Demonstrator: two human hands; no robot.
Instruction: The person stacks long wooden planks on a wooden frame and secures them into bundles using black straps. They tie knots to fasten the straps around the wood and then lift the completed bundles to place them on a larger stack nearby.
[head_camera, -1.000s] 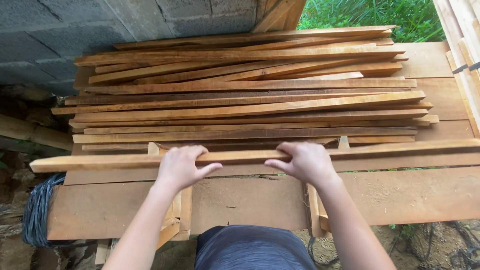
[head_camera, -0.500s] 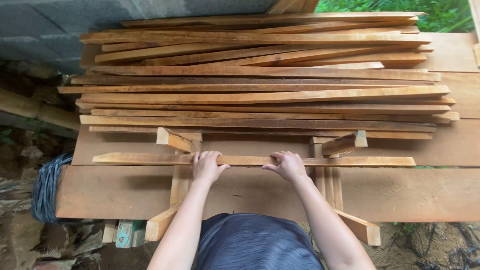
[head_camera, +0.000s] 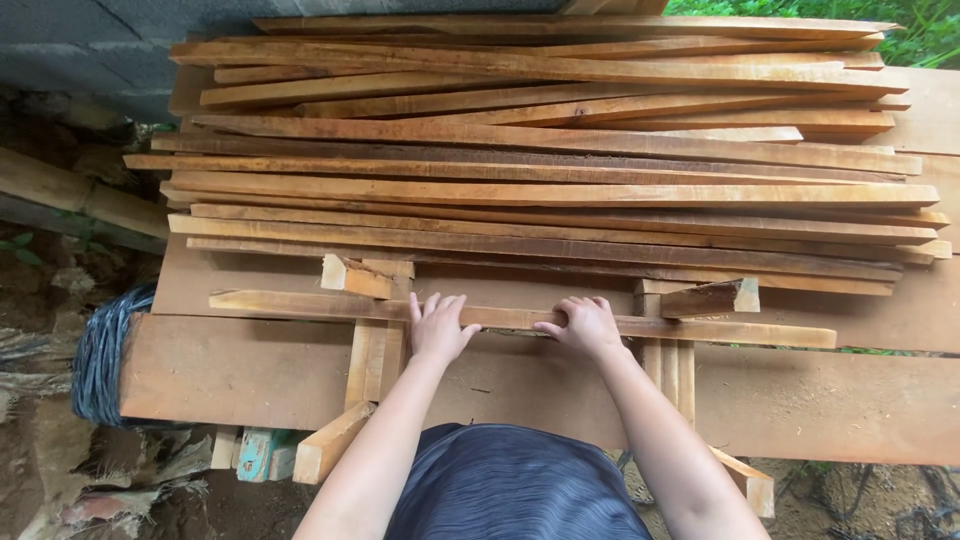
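A long thin wooden slat (head_camera: 300, 304) lies crosswise on two small wooden supports (head_camera: 378, 345), (head_camera: 670, 355). My left hand (head_camera: 438, 326) rests on the slat near its middle with the fingers spread flat on top. My right hand (head_camera: 585, 325) grips the same slat a little to the right, fingers curled over its far edge. Just beyond the slat is a big pile of similar long slats (head_camera: 550, 150), stacked lengthwise left to right.
Wide planks (head_camera: 230, 375) form the work surface under everything. A coil of dark wire (head_camera: 100, 355) sits at the left end. A grey block wall (head_camera: 90, 50) is at the back left, bamboo poles (head_camera: 80, 195) and dirt ground lie on the left, and green plants (head_camera: 930, 15) top right.
The slat under my hands has been lowered from in front of the pile onto the two supports. My hands have moved closer together and the view has shifted down and left.
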